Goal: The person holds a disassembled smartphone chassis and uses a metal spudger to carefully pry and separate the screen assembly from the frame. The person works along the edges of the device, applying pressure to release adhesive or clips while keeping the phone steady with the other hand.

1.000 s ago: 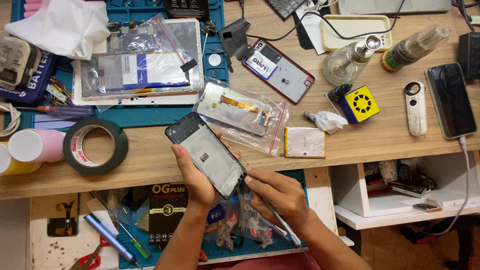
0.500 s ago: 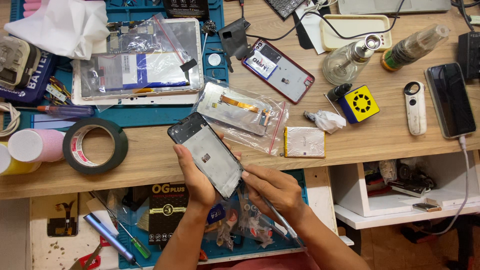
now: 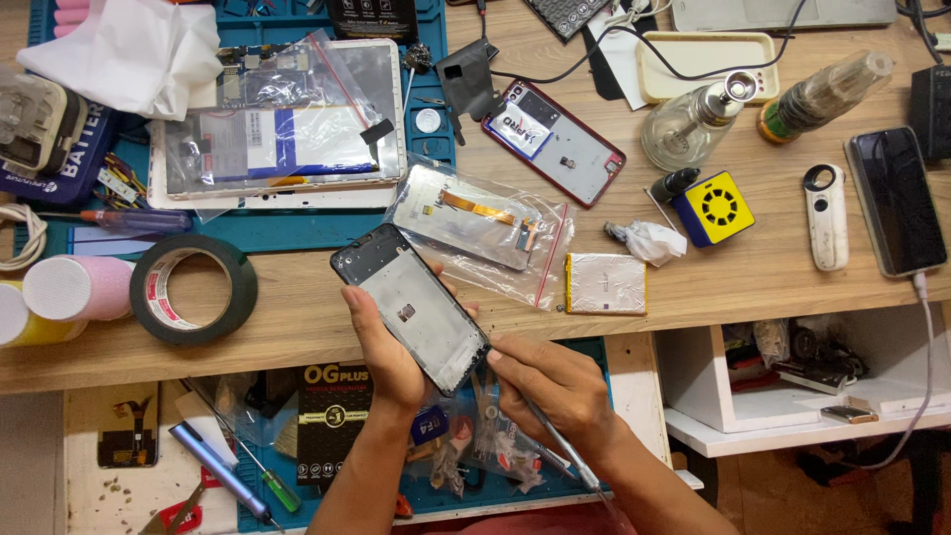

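Left hand point(image 3: 391, 352) grips phone frame point(image 3: 411, 307) over the desk edge point(image 3: 297, 337); right hand point(image 3: 555, 386) fingers pinched on thin tool point(image 3: 555, 441) at frame's lower corner.
Risk: tool slips off the corner, gouges frame or pokes left palm; frame is unsupported, so prying could flex it. Count: 1 frame in hand, 1 tool, 1 tape roll point(image 3: 193, 289), 1 bagged screen point(image 3: 480, 233), 1 battery point(image 3: 605, 283).
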